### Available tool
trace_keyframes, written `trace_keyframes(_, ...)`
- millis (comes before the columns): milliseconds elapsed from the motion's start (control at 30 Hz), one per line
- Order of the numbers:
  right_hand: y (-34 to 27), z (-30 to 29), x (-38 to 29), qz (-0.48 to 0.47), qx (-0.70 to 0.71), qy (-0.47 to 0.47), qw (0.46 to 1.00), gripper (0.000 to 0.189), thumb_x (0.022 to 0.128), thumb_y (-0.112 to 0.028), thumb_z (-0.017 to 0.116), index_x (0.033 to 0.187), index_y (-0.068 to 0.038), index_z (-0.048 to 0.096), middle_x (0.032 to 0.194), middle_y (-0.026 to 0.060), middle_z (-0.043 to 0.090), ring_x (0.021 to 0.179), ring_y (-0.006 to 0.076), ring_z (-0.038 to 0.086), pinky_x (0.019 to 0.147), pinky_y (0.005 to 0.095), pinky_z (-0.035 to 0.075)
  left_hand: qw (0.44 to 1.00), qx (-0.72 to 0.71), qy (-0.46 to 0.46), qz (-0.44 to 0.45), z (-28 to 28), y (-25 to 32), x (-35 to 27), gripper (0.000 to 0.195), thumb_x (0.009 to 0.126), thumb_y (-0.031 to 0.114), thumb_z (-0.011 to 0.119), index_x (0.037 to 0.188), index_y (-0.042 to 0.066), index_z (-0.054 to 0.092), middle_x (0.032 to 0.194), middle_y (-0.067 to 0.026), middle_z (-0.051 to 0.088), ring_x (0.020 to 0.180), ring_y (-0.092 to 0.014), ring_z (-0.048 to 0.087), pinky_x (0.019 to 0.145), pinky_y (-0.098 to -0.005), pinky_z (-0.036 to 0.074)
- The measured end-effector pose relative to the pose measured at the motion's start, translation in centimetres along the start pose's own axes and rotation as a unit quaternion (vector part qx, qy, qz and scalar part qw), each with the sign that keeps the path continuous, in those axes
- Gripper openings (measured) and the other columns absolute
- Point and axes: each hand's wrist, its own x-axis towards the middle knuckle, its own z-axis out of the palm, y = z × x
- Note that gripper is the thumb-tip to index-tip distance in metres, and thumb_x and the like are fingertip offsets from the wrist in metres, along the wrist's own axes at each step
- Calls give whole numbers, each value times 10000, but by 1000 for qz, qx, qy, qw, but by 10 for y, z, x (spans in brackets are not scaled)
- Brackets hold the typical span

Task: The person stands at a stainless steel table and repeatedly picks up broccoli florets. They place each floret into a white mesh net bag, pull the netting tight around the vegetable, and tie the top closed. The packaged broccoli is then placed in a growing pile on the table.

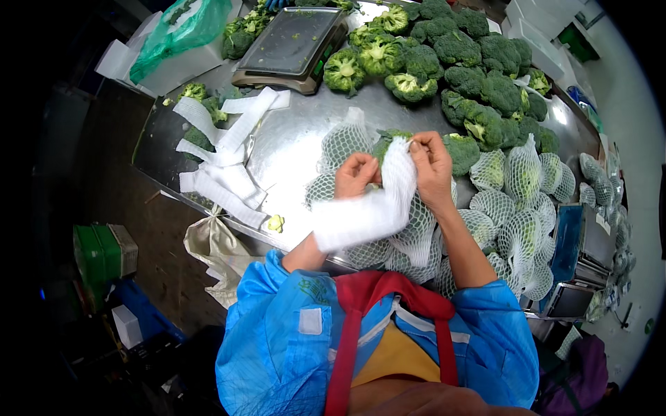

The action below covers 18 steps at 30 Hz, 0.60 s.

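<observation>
My right hand [432, 164] pinches the upper end of a white foam net sleeve [398, 182], which bends down and to the left across my left forearm, its lower end blurred. My left hand [356, 174] is beside the sleeve with thumb and fingertips together; whether they grip its edge I cannot tell. Just behind the sleeve's top lies a bare broccoli head [384, 143], partly hidden. Netted broccoli heads [346, 140] lie around and beneath my hands. To the left, flat unused foam net sleeves [223, 156] are heaped on the steel table [291, 135].
A pile of bare broccoli [468, 57] covers the table's back right. Next to it stands a weighing scale [291, 41]. More netted broccoli [520, 208] crowds the right side. A foam box with green plastic [182, 41] is at back left; a woven sack [216, 244] hangs at the front edge.
</observation>
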Motion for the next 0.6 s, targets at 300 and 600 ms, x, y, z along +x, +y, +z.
trace_keyframes(300, 22, 4, 9, -193, -215, 17, 957, 90, 803, -77, 516, 861, -14, 491, 780, 73, 510, 709, 202, 504, 664, 302, 394, 998, 38, -5, 52, 8, -7, 2, 79, 793, 55, 612, 848, 43, 558, 860, -31, 589, 777, -79, 535, 708, -204, 435)
trace_keyframes(600, 8, -4, 11, 191, 198, -88, 957, 252, 839, -189, 566, 981, -3, 470, 865, 40, 571, 710, 101, 550, 625, 190, 451, 997, -14, 31, 69, -7, 11, 37, 125, 822, 95, 568, 812, 46, 454, 746, -50, 546, 655, -109, 522, 613, -241, 464)
